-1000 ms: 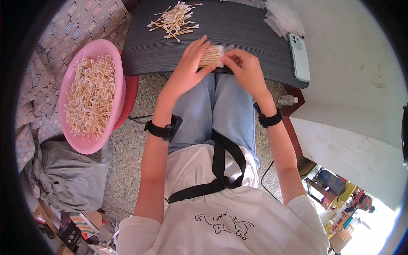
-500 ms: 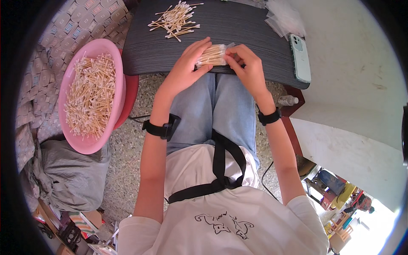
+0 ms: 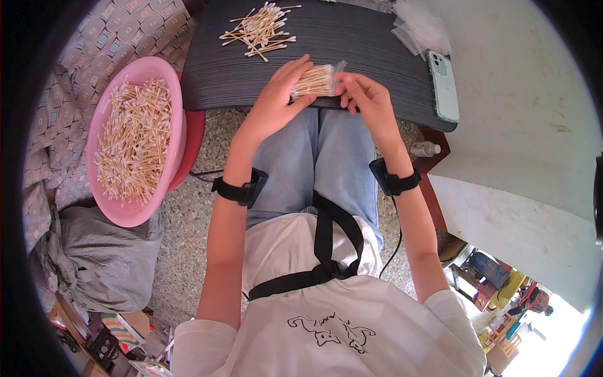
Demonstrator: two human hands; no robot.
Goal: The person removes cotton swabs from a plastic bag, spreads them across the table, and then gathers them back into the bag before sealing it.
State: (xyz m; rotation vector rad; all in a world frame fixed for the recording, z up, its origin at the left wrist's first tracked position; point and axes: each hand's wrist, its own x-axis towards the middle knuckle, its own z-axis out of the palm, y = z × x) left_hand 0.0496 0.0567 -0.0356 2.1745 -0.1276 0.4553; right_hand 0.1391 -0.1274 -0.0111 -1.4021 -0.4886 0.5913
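A small clear plastic bag of cotton swabs (image 3: 314, 81) lies at the near edge of the dark table. My left hand (image 3: 279, 94) holds it from the left, fingers over the far side and thumb along the near side. At the bag's right end, my right hand (image 3: 369, 100) has its fingers bent, with the fingertips at the clear edge of the bag; they are slightly blurred. Beyond the bag, a loose pile of cotton swabs (image 3: 260, 30) rests on the table. To the left, a pink basin (image 3: 177, 119) holds a large heap of swabs.
The dark table (image 3: 377, 38) carries a stack of clear plastic bags (image 3: 422, 25) and a pale green phone (image 3: 444, 85) on its right. A plastic bottle (image 3: 426, 149) is below the table's right side. A grey cloth (image 3: 113, 257) lies below the basin, and a wall (image 3: 521, 94) stands right.
My right hand has turned and shifted slightly right, its fingers lower along the bag's edge. More of the bag's clear right end shows. My left hand stays in place.
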